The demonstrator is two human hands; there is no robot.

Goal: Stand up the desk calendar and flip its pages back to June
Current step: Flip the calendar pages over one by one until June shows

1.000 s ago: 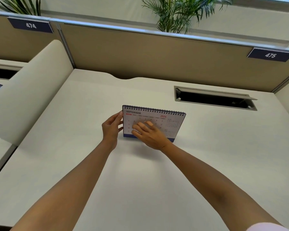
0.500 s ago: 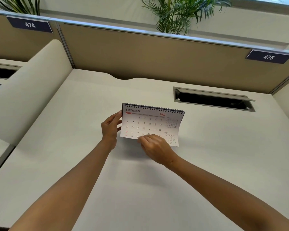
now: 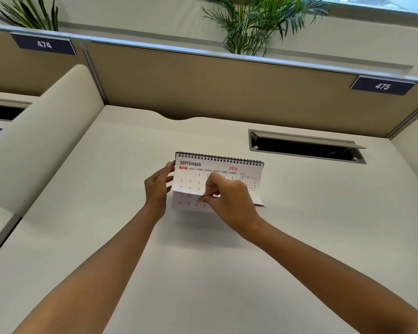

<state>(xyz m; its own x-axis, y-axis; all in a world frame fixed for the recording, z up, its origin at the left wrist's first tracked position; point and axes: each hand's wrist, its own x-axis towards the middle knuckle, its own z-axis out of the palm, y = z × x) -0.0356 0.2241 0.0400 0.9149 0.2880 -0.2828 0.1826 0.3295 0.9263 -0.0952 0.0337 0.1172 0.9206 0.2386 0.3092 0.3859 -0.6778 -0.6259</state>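
Note:
The spiral-bound desk calendar (image 3: 203,165) stands upright in the middle of the pale desk (image 3: 227,273), its front page reading SEPTEMBER 2026. My left hand (image 3: 157,186) holds the calendar's left edge, fingers wrapped around the side. My right hand (image 3: 227,201) pinches the lower edge of the September page between thumb and fingers and curls it up off the stand. A second page with dates in the twenties shows beneath the lifted sheet. The right hand hides the middle of the page.
A tan partition (image 3: 227,88) with labels 474 (image 3: 44,44) and 475 (image 3: 383,86) closes the back. An open cable slot (image 3: 304,147) lies in the desk at the right rear. A rounded side divider (image 3: 41,131) rises on the left. Palm plants (image 3: 258,22) stand behind.
My right hand went from lying flat on the September page to pinching its lower edge, and the sheet has lifted and curled upward. The left hand has stayed on the left edge.

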